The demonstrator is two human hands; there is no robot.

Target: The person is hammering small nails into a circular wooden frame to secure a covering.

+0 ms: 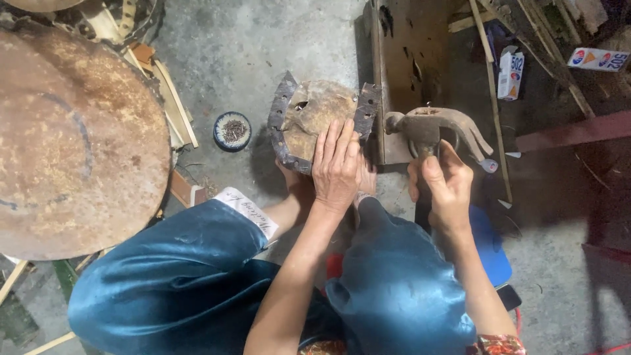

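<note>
Big round rusty metal disc [72,141] fills the 9 o'clock side, w/ pale wood strips [176,108] sticking out from under its edge. Grey concrete floor [236,46] runs through the middle. Person sits low, knees apart in shiny teal trousers [177,276], one knee at 7 o'clock, other at 6. Upright dark wooden block [401,72] stands at 12 o'clock, scarred & stained.

Round brown woven piece w/ a dark riveted metal band round its rim [309,118] sits tilted on edge at centre, its right rim touching the block. Left hand [336,167] lies flat on its lower face, fingers spread & pressing, palm down; not gripping, just holding it steady. A bare foot [365,177] shows just beside that hand, at the foot of the block.

Right hand [444,187] at 3 o'clock of centre is closed tight round the handle of a rusty claw hammer [434,125], head lying sideways, just beside the block & level w/ the band's right end.

Small stuff: blue round tin of dark nails [232,131] on the floor at 10 o'clock of the woven piece, apart from it. White-&-red small carton [510,73] near 2 o'clock among loose sticks.
</note>
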